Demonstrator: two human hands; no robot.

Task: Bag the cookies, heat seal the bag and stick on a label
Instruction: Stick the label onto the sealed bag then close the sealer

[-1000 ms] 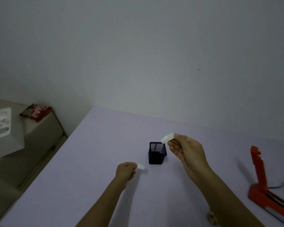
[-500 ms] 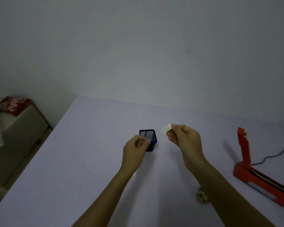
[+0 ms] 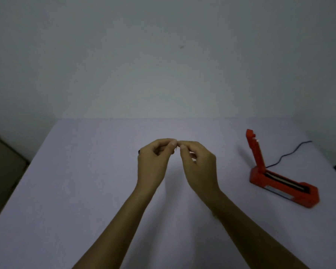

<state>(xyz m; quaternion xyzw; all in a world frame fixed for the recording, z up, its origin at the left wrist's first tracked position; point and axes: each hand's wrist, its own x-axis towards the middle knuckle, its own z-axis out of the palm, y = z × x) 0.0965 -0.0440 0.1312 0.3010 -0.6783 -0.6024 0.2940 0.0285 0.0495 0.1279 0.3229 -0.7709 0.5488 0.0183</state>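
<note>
Both hands are up over the middle of the table (image 3: 85,181), fingertips meeting. Left hand (image 3: 154,162) has thumb + index pinched together, other fingers curled under. Right hand (image 3: 197,164) same deal, curled w/ thumb and index nipped tight. Between the two pinches there's a tiny pale scrap, the label (image 3: 175,150) I'd guess, plus a sliver of white peeking out by the right fingers. Too small and dim to say which hand really has it, or if they're peeling backing off.

Heat sealer (image 3: 279,183) sits far right on the table, orange, arm flipped up, black cord (image 3: 291,152) trailing off to the right. A bit of something dark pokes out behind the left hand, can't tell what. No bag or cookies in view atm.

Handling thoughts, just my read: a sticker that size weighs basically nothing, floppy, and the glue side will grab skin or fold onto itself the sec you get careless. Best bet imo is hold it by one corner or the very edge, nails not pads, keep it taut so it doesn't curl, then lay one edge down first and smooth across. Thin plastic bag will prob be slippery and crinkly, so it wants to be flat on the table b4 sticking.
</note>
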